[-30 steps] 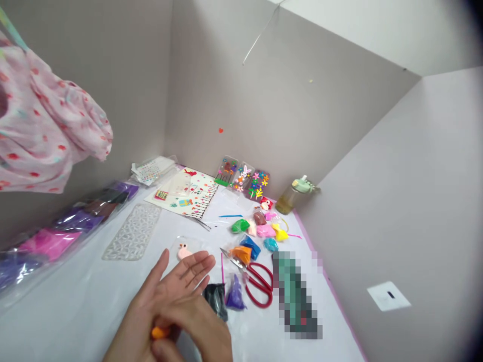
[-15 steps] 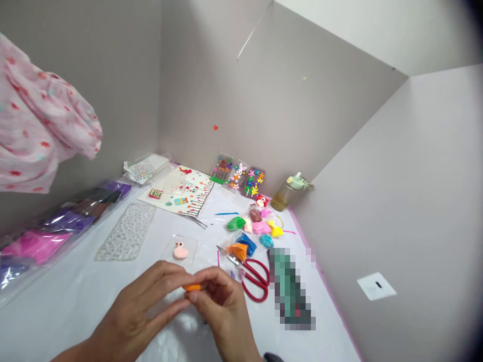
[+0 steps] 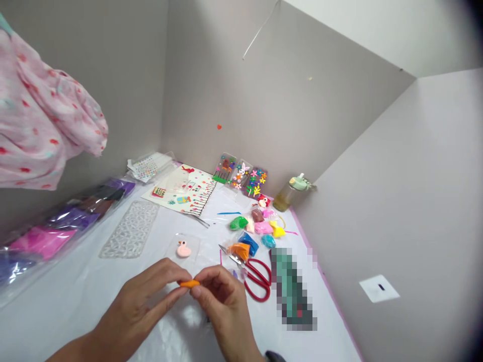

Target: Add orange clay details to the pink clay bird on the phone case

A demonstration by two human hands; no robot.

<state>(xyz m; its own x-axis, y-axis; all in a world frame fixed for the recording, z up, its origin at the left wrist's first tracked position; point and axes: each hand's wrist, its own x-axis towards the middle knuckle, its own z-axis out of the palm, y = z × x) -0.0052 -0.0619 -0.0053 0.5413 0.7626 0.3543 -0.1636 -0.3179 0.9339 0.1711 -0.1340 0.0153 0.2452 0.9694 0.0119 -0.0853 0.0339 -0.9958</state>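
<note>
Between my two hands is a small piece of orange clay, drawn out into a short pointed shape. My left hand pinches its left end between thumb and fingers. My right hand holds the other end with thumb and forefinger. Just beyond the fingers lies a clear phone case bearing a pale pink clay duck with an orange beak. Right of my right hand are red-handled scissors, their blades against a packet of orange clay.
Several clay packets, among them green and blue, lie right of centre. A bottle stands by the wall. Decorated phone cases lean at the back. On the left are a textured mat and bagged clay.
The orange clay now shows more of its length between the fingertips, and my left fingers have drawn slightly back from the right ones. The whole view has shifted a little.
</note>
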